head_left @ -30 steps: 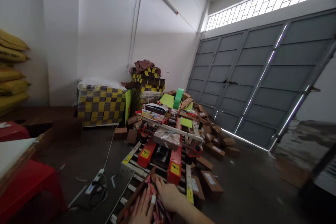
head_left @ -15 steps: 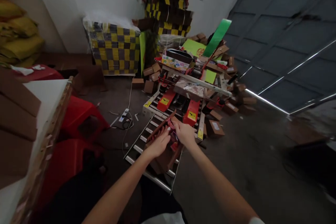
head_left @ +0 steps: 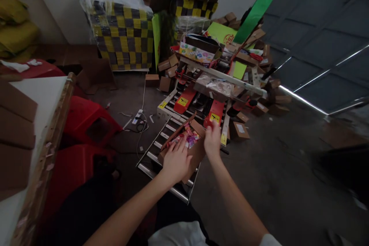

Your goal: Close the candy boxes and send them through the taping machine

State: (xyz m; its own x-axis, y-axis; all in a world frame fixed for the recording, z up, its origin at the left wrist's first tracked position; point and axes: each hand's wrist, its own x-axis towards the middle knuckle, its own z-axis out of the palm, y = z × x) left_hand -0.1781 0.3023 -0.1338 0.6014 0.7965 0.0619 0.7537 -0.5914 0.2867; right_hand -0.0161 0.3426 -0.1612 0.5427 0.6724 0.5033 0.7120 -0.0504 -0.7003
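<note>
An open brown cardboard box (head_left: 195, 157) sits at an angle on a short roller conveyor (head_left: 152, 157), its flaps standing up. Inside lie small shiny pink, red and purple packets (head_left: 192, 138). My left hand (head_left: 177, 158) lies over the box's near left side, fingers spread and resting on the packets. At the box's right wall is my right hand (head_left: 212, 140), outside the upright flap. Its fingers point up and look loosely bent, with nothing visible in them; whether it touches the flap is hard to see.
Beyond the box stands a carton-taping machine with red side plates (head_left: 184, 99) and a crossbar (head_left: 221, 75). Small cartons (head_left: 240, 130) are piled around it. Red plastic stools (head_left: 89, 121) and a white-topped table (head_left: 49, 100) are at left. A power strip (head_left: 137, 117) lies on the floor.
My right hand has left the packets and moved right to the box's outer side. My left hand has flattened over the packets, which show more now. The view has shifted slightly.
</note>
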